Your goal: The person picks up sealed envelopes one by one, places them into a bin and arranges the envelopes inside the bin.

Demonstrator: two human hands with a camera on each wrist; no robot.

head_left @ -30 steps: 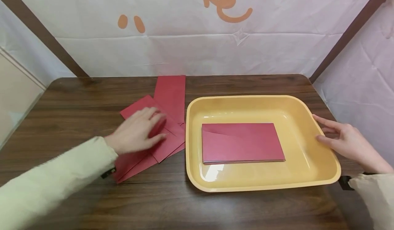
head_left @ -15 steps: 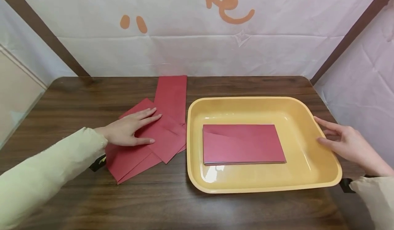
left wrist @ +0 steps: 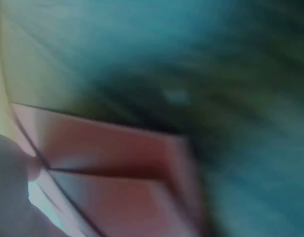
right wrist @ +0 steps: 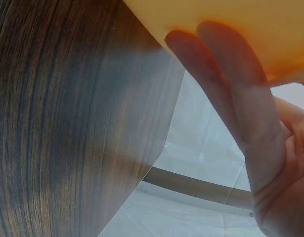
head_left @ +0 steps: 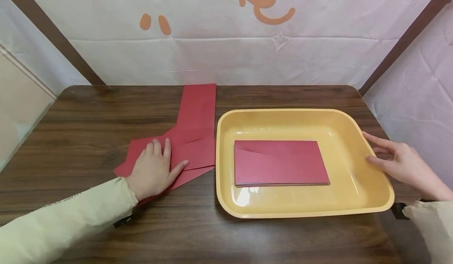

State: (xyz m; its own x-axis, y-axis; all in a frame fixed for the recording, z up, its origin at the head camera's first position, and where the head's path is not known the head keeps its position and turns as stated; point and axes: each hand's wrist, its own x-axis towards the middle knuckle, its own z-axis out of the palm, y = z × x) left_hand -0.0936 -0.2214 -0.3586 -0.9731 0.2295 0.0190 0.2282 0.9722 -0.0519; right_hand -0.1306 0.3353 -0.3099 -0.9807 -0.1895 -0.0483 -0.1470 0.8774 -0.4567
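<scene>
Several red envelopes [head_left: 198, 110] overlap on the dark wooden table left of a yellow tray [head_left: 368, 177]. The left hand [head_left: 152, 171] rests on them with its fingers extended and thumb apart. In the blurred left wrist view, envelope edges [left wrist: 112, 143] show beside part of that hand. Inside the tray lies a neat stack of red envelopes [head_left: 281, 162]. At the tray's right side, the right hand [head_left: 407, 165] holds the rim, thumb inside and fingers outside. The right wrist view shows the fingers [right wrist: 240, 89] against the tray's outer wall [right wrist: 285, 29].
The wooden table [head_left: 226, 244] reaches back to a white cloth backdrop [head_left: 212, 59] with orange printed shapes. Dark diagonal strips stand at both back corners, and more pale cloth hangs at the right.
The left hand has slid the loose envelopes about; the top ones have turned and now lie more nearly level, bunched nearer the tray. The right hand and the tray stay in place.
</scene>
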